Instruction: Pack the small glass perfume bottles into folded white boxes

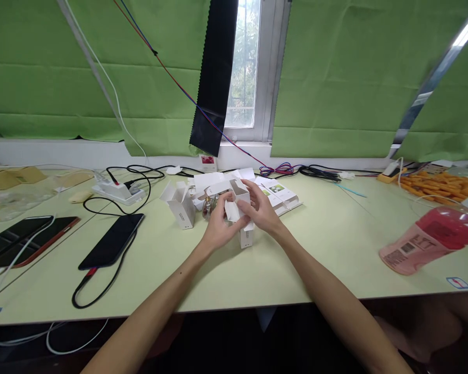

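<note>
Between my two hands is a small white cardboard box (239, 192), its top flaps open. My left hand (220, 228) grips it from the left, thumb and fingers closed on its side. On the other side my right hand (262, 210) wraps its fingers round the box. Below my hands another white box (246, 239) shows its lower end on the table; the rest is hidden. To the left stands a white box (182, 210) with raised flaps. Behind my left hand lie some small shiny things (207, 206), partly covered and too small to name.
Flattened printed cartons (278, 193) lie behind my hands. At left are a phone (112, 241) on a black cable and a white power strip (119, 192). A pink drink bottle (421, 239) lies at right, near a heap of orange pieces (432, 186). Cables run along the wall.
</note>
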`<action>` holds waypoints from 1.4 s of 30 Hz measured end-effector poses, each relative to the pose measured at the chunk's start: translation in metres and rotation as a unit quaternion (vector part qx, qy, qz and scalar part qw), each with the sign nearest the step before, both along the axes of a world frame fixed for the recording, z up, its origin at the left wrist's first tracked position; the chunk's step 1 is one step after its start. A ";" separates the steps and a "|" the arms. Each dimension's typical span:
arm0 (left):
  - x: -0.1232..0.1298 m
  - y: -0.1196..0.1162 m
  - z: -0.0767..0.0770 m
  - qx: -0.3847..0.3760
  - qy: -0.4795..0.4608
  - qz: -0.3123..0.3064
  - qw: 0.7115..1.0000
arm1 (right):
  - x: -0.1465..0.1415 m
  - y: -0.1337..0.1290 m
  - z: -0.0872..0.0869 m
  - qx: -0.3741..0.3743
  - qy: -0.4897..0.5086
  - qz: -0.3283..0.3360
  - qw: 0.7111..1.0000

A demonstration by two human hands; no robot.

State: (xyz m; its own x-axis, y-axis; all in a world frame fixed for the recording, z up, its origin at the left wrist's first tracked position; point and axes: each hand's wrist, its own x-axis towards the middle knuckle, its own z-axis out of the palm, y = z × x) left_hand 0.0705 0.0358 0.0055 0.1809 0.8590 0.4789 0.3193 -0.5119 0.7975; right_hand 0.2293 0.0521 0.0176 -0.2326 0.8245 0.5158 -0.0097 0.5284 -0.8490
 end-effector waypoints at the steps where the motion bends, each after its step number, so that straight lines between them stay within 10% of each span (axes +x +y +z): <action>1: 0.000 -0.001 -0.001 -0.004 0.003 -0.004 1.000 | 0.000 0.000 0.001 -0.006 0.005 -0.001 1.000; 42: 0.001 -0.005 0.004 -0.026 0.006 -0.035 0.999 | 0.000 -0.003 0.003 0.046 0.019 0.017 0.999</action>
State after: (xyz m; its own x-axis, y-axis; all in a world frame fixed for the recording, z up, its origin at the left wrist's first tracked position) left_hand 0.0716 0.0305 0.0095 0.2463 0.8681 0.4309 0.2943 -0.4906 0.8202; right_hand 0.2297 0.0491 0.0203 -0.2377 0.7656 0.5977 -0.0598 0.6027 -0.7957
